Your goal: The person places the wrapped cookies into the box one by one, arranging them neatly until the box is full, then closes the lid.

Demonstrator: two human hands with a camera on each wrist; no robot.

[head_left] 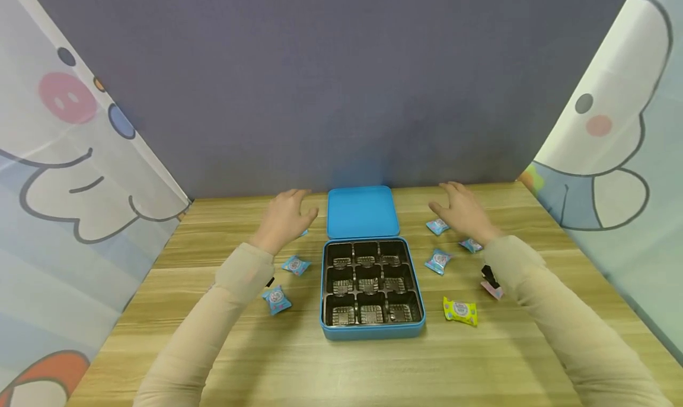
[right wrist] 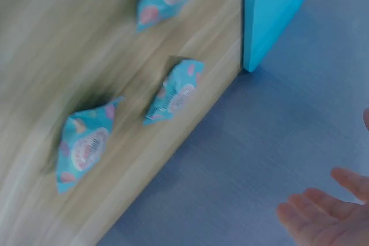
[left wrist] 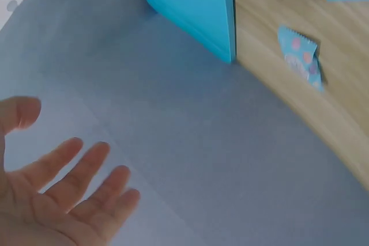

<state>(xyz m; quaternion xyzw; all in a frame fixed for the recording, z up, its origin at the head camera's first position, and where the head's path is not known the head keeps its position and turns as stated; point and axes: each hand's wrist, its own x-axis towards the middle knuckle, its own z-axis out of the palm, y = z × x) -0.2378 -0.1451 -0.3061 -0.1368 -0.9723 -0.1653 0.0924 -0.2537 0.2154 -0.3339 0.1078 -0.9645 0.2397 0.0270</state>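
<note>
My left hand point(head_left: 285, 220) hovers over the far left of the table, fingers loosely extended and holding nothing. On the other side my right hand point(head_left: 464, 212) is held likewise, palm visible in the right wrist view. Between them lies a blue tin point(head_left: 372, 333) with its lid point(head_left: 363, 211) folded back. A black tray point(head_left: 368, 285) with several bare compartments fills the tin. Blue wrapped sweets point(head_left: 296, 265) lie left of it, one partly hidden by the left hand. More blue sweets point(head_left: 439, 261) lie at right, one point(head_left: 437, 226) near the right hand.
A yellow-green wrapped sweet point(head_left: 460, 311) lies right of the tin. Near the right sleeve is a pink wrapper point(head_left: 492, 289), with a small black thing beside it. A grey panel point(head_left: 341, 86) stands behind the wooden table point(head_left: 341, 371), and printed cloths flank both sides.
</note>
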